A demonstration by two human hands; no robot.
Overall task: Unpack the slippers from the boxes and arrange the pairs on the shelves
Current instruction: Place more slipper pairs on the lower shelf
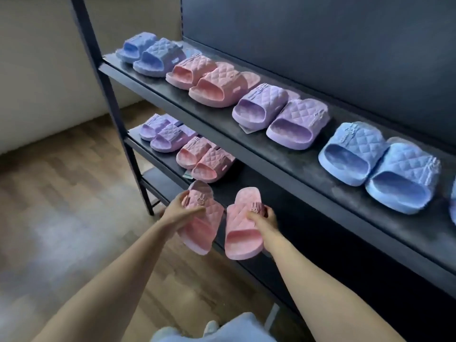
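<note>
Upper shelf is carrying 4 pairs; lower shelf is holding 2 at its far-left end, w/ the rest prob. still waiting to be filled. No boxes showing. Left grip is clasping one pink slipper by the strap and right grip is clasping its mate, both hanging just in front of the lower shelf.
</note>
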